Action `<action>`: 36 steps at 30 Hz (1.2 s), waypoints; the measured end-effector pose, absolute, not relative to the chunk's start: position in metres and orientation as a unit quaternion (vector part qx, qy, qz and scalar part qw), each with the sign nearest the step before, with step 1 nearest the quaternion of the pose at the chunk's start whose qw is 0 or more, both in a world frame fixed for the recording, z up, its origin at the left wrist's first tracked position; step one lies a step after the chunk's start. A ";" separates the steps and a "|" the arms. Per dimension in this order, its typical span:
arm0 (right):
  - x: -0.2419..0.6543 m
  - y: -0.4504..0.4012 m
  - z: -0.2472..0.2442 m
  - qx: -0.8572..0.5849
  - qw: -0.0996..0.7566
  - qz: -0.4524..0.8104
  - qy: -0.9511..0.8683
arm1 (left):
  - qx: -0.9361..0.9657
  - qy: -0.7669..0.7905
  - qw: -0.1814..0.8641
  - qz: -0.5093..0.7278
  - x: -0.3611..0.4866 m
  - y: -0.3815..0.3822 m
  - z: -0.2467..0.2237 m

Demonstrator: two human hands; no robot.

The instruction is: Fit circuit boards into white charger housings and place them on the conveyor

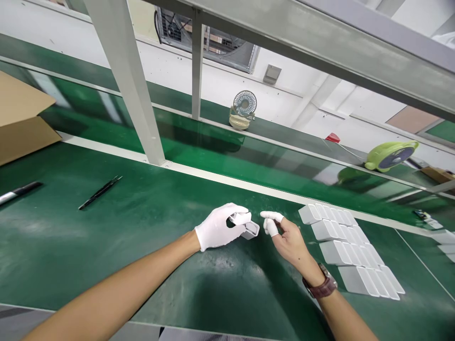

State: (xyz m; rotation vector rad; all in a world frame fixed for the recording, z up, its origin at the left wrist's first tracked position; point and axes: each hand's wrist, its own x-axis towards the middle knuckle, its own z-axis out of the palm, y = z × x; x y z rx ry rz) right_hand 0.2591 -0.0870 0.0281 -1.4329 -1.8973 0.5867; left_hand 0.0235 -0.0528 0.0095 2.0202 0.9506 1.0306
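Observation:
My left hand [218,227], in a white glove, grips a small grey open-ended plastic case [250,229] just above the green bench top [124,227]. My right hand [286,237] is bare except for white finger cots on thumb and forefinger. It hovers right beside the case with its fingers apart and nothing in them. To the right of that hand lie several rows of the same grey cases [350,251], packed side by side on the bench.
Black tweezers [100,192] and a dark pen [19,192] lie at the left. A cardboard box [21,118] stands far left. A white post [133,90] rises behind. Two small fans [243,110] [391,156] sit beyond the conveyor.

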 end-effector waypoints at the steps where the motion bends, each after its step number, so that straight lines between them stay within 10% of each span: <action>1: 0.259 -0.088 0.029 -0.544 0.338 0.225 -0.735 | 0.775 0.364 0.333 0.396 0.023 -0.053 0.009; 21: 0.242 -0.084 0.047 -0.475 0.136 0.062 -0.867 | 0.771 0.358 0.339 0.402 0.024 -0.053 0.011; 36: 0.246 -0.077 0.054 -0.547 0.194 0.171 -0.796 | 0.765 0.376 0.350 0.388 0.026 -0.056 0.017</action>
